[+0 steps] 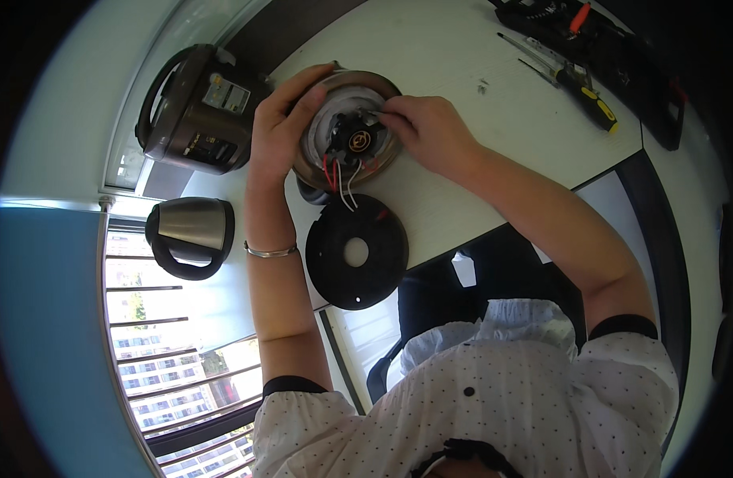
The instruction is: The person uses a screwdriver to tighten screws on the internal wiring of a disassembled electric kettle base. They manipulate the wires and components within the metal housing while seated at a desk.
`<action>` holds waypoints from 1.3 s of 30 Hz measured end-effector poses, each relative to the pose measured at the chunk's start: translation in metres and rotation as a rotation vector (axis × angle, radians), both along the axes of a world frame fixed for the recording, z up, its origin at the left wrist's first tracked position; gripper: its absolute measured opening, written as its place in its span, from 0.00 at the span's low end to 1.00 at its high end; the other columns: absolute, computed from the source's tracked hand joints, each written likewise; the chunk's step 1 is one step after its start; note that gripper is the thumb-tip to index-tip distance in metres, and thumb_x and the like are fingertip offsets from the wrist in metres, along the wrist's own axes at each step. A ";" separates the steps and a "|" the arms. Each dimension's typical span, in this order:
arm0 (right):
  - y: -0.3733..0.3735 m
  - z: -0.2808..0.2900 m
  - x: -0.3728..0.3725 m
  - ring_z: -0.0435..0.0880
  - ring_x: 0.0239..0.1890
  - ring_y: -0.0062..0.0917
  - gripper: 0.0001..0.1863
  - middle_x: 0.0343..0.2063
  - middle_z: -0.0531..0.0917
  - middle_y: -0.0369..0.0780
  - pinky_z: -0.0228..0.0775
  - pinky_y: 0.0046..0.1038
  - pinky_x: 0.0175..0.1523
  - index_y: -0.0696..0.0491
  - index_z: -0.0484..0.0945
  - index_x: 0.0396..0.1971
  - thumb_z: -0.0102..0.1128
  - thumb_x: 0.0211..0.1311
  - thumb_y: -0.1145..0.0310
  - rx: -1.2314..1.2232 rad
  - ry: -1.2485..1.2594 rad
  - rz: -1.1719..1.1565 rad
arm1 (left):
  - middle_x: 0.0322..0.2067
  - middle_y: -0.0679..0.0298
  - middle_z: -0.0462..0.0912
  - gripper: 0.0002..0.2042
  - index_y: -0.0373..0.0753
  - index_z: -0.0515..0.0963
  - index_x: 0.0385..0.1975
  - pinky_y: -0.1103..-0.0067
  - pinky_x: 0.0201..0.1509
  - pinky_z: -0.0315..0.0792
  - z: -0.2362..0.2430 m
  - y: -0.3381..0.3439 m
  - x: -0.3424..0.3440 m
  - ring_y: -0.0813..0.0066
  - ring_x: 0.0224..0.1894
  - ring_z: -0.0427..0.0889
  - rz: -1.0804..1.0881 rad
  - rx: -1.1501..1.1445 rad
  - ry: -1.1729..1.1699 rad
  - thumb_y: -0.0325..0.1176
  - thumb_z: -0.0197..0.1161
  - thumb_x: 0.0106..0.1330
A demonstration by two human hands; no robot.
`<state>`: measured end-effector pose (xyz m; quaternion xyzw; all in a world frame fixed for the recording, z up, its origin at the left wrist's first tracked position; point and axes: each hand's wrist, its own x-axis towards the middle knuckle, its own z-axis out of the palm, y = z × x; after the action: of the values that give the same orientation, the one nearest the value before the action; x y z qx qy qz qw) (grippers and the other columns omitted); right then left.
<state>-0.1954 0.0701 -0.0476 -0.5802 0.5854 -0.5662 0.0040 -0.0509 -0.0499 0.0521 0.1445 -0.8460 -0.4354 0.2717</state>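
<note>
An upturned electric kettle (388, 169) with a steel body stands on the table, its underside laid bare. At its middle sits a black round connector (358, 142), from which red and white wires (344, 182) run toward me. My left hand (285, 119) grips the kettle's left side, thumb over the rim. With fingertips pinched at the right of the connector, my right hand (420, 127) works inside the rim; whatever it pinches is too small to make out. A black round base cover (326, 263) with a central hole lies just nearer to me, by the wires.
A brown rice cooker (199, 111) and another steel kettle (193, 231) with a black handle stand at the left. Toward the far right lie a yellow-and-black screwdriver (591, 103) and an opened black tool case (621, 68). Small bits (482, 85) are on the tabletop.
</note>
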 end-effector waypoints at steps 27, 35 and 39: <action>-0.004 0.014 -0.009 0.82 0.30 0.37 0.10 0.26 0.82 0.45 0.73 0.31 0.37 0.54 0.81 0.35 0.57 0.60 0.64 0.204 -0.059 -0.051 | 0.38 0.61 0.81 0.14 0.33 0.78 0.47 0.84 0.46 0.71 -0.002 0.000 -0.007 0.80 0.41 0.77 0.120 0.110 0.034 0.33 0.58 0.66; 0.000 0.014 -0.008 0.81 0.32 0.36 0.11 0.26 0.82 0.40 0.73 0.35 0.37 0.50 0.82 0.30 0.54 0.61 0.60 0.139 0.102 -0.123 | 0.39 0.62 0.81 0.13 0.34 0.79 0.46 0.84 0.46 0.70 -0.007 0.001 -0.004 0.80 0.41 0.77 0.156 0.002 0.043 0.33 0.59 0.65; 0.000 0.015 -0.008 0.80 0.30 0.36 0.11 0.25 0.81 0.40 0.72 0.35 0.36 0.52 0.80 0.28 0.54 0.62 0.61 0.145 0.142 -0.144 | 0.39 0.60 0.82 0.13 0.34 0.79 0.45 0.82 0.47 0.71 -0.008 0.007 -0.006 0.78 0.41 0.78 0.200 -0.083 0.055 0.34 0.60 0.64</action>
<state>-0.2031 0.0700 -0.0322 -0.5736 0.6636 -0.4788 -0.0362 -0.0565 -0.0426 0.0437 0.2049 -0.8370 -0.3743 0.3427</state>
